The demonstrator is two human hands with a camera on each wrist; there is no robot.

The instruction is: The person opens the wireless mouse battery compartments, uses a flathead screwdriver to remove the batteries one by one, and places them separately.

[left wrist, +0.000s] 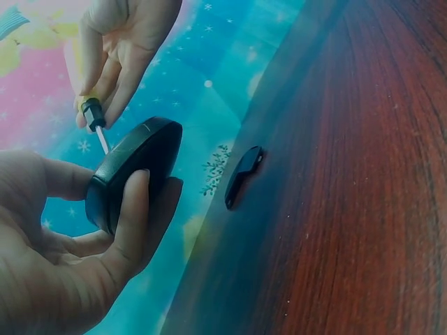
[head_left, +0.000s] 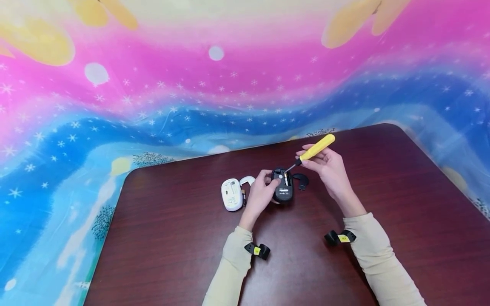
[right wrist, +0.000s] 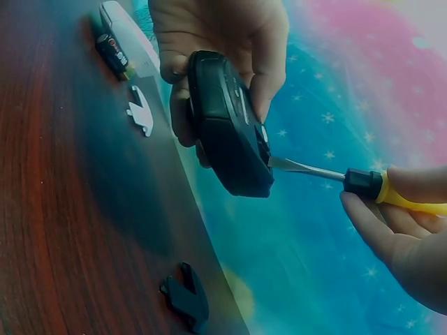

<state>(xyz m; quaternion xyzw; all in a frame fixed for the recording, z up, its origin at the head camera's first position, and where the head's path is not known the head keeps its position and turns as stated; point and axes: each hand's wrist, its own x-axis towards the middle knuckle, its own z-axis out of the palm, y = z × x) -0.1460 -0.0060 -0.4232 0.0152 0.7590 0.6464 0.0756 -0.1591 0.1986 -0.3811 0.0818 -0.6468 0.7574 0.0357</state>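
My left hand (head_left: 260, 193) grips a black computer mouse (head_left: 284, 195), its underside turned up and its battery compartment uncovered. A battery (head_left: 286, 178) shows inside that compartment. My right hand (head_left: 330, 169) holds a flat-bladed screwdriver (head_left: 318, 147) by its yellow handle, near the black collar. In the right wrist view the blade (right wrist: 288, 165) meets the end of the compartment. The left wrist view has the mouse (left wrist: 140, 160) held up between thumb and fingers, above the table. A black battery cover (head_left: 302, 182) lies on the table just right of the mouse.
Left of my left hand, a white mouse (head_left: 231, 199) lies underside up on the dark wooden table (head_left: 172, 238). Near it are a white cover (head_left: 247, 179) and a loose dark battery (right wrist: 113, 56). A patterned cloth (head_left: 229, 85) hangs behind the table's far edge.
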